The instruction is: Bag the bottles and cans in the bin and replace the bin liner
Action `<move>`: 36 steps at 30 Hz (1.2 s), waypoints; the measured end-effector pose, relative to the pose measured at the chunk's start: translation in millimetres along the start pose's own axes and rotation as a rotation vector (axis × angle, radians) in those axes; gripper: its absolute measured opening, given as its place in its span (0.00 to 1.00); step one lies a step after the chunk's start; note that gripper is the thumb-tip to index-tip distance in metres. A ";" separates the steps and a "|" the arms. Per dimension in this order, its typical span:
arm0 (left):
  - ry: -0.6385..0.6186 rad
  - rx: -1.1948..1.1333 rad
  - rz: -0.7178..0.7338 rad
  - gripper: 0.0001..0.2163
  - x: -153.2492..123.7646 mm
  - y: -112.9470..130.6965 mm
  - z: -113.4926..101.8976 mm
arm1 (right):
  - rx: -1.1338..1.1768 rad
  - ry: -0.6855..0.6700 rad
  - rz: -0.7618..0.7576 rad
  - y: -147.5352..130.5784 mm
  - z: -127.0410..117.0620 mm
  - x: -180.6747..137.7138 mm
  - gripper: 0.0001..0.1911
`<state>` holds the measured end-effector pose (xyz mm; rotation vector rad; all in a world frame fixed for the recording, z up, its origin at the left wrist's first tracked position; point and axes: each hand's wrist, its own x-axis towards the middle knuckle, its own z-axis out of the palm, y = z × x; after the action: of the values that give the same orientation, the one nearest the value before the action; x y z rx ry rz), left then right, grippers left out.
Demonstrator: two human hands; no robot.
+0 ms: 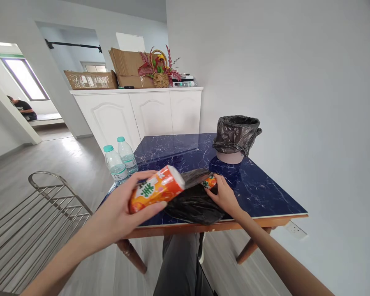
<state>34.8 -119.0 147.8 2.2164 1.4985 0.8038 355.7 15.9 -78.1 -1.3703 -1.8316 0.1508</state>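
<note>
My left hand point(123, 209) is wrapped round an orange drink can point(156, 187) with green lettering, tilted and raised over the table's front left part. A black plastic bag point(197, 207) lies crumpled at the front edge of the table. At the bag's right side, my right hand point(224, 195) grips a second orange can point(209, 181), which shows only partly, the rest being hidden by bag and fingers. Two clear water bottles point(115, 164) with teal caps stand upright beyond my left hand.
On the blue marbled table point(274, 197), a pale bin point(230, 158) lined with a black bag stands at the back right. A metal rack-like chair point(58, 205) is on the left. Cardboard boxes point(92, 80) and a flower basket point(160, 80) top the white cabinet point(111, 115). A person point(24, 109) sits in the far room.
</note>
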 end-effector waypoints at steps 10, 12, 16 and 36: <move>0.140 0.447 -0.498 0.37 -37.2 -108.0 -35.2 | -0.028 0.006 -0.004 -1.4 0.2 -1.1 0.29; 0.096 0.437 -0.498 0.38 -43.3 -123.0 -36.9 | -0.024 0.005 -0.005 -1.0 0.1 -1.2 0.29; 0.078 0.435 -0.455 0.40 -50.6 -146.1 -38.3 | -0.010 -0.002 0.002 -0.5 -0.1 -1.3 0.29; 0.088 0.771 -0.645 0.47 14.9 -127.5 -51.7 | 0.002 -0.014 0.015 -1.2 -0.6 -1.3 0.30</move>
<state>-86.2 -58.0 119.3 1.8859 2.6873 0.1068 355.3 14.1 -77.8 -1.3856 -1.8324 0.1702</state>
